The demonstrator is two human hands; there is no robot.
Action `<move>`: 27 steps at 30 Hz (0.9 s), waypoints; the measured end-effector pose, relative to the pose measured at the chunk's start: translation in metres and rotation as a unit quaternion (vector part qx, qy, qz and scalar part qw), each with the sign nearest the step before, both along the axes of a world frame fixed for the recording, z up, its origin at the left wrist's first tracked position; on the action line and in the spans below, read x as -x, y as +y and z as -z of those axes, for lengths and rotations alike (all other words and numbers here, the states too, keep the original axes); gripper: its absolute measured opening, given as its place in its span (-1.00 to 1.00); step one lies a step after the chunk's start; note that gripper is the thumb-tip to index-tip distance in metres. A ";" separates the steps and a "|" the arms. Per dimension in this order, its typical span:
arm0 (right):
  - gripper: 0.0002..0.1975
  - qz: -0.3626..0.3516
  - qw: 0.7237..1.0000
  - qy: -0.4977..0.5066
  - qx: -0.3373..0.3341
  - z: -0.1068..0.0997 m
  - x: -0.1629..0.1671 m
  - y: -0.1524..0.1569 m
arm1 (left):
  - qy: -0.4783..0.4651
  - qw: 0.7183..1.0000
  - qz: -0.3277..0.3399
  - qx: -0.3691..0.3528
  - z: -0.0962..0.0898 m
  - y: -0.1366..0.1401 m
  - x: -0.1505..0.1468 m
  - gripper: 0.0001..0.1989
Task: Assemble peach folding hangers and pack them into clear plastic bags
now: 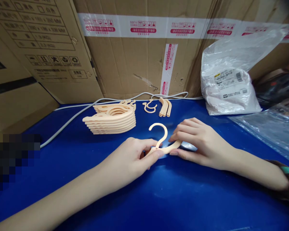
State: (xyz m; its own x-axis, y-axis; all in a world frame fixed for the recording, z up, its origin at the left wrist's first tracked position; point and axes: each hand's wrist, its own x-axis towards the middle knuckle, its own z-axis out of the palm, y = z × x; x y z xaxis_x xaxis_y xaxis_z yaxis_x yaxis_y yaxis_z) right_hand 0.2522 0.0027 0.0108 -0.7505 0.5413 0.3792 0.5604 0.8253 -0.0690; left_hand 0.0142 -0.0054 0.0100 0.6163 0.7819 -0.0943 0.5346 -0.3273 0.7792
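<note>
A blue tabletop stretches before a cardboard wall crossed by printed tape. Near the middle of it, a cream hanger is held in both hands, its hook turned up. The left hand pinches it at the hook's base, thumb against fingers; the right hand has thumb and fingers closed around its right arm. Far left of the hands sits a stack of folded hangers; right of that lie loose hooks, then curved pieces. A white plastic bag stands at far right
</note>
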 end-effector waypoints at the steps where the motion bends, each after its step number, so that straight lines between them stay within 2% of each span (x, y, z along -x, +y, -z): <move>1: -0.76 -0.002 1.000 0.003 -0.005 0.000 0.000 0.000 | 0.010 1.000 0.008 -0.017 0.000 0.000 0.000 -0.68; 12: -0.79 0.014 0.994 0.044 -0.095 -0.006 -0.003 -0.004 | 0.063 0.996 -0.020 -0.067 0.002 -0.001 -0.001 -0.61; 15: -0.81 0.000 0.996 0.035 -0.081 -0.005 -0.003 -0.004 | 0.068 0.994 -0.036 -0.083 0.001 -0.001 -0.001 -0.60; 19: -0.73 -0.007 0.998 0.012 -0.055 -0.002 0.000 -0.003 | 0.073 0.992 -0.037 -0.094 0.000 -0.002 -0.001 -0.62; 27: -0.71 -0.014 1.000 -0.005 -0.020 -0.002 0.001 -0.002 | 0.090 0.987 0.002 -0.131 -0.001 -0.007 -0.001 -0.66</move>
